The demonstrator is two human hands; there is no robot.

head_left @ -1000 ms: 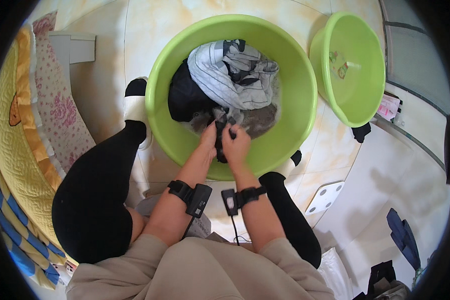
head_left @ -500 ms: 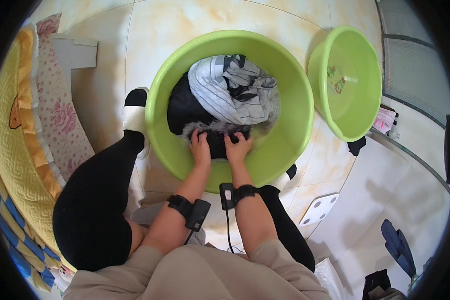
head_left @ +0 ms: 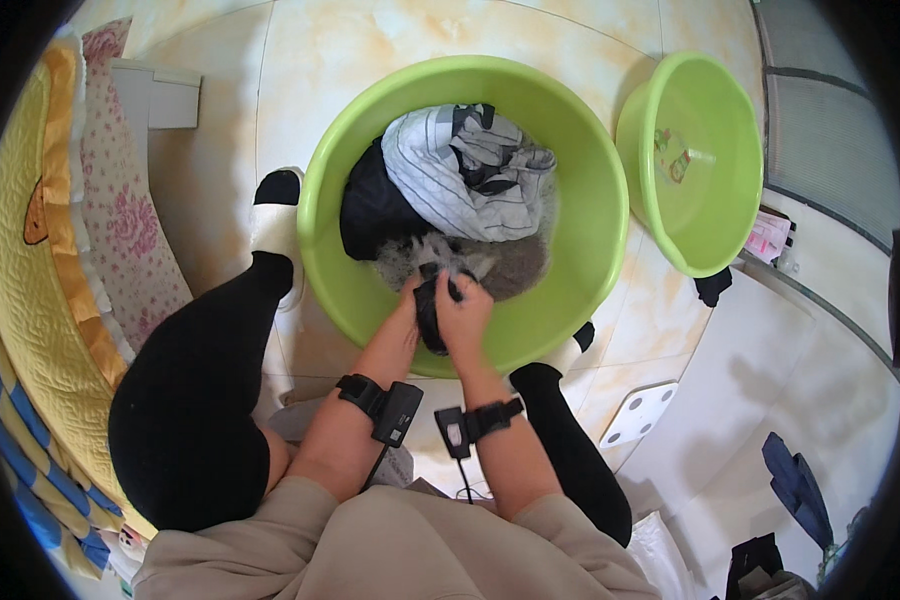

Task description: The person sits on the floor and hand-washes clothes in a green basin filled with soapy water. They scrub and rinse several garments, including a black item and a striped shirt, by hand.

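Note:
A large green basin (head_left: 577, 295) holds sudsy grey water (head_left: 518, 268) and wet laundry. Near its front wall, a bunched black cloth (head_left: 428, 318) is gripped between both of my hands. My right hand (head_left: 463, 310) closes round it from the right, fingers curled over the top. On the other side, my left hand (head_left: 408, 302) presses against the cloth, its fingers partly hidden behind it. Behind my hands lie a white-and-grey striped garment (head_left: 435, 175) and a dark garment (head_left: 375, 212), heaped in the water. The kind of garment in my hands cannot be made out.
A smaller green basin (head_left: 710, 170) leans at the right. A white scale (head_left: 640, 415) lies on the tiled floor beside my right leg. To the left is a bed with a yellow quilt (head_left: 30, 330) and a floral cloth (head_left: 130, 240). My legs straddle the large basin.
My hands have come together and drawn the black cloth out of the suds toward me, bunching it. Half a second ago they were apart, pressing it down in the water.

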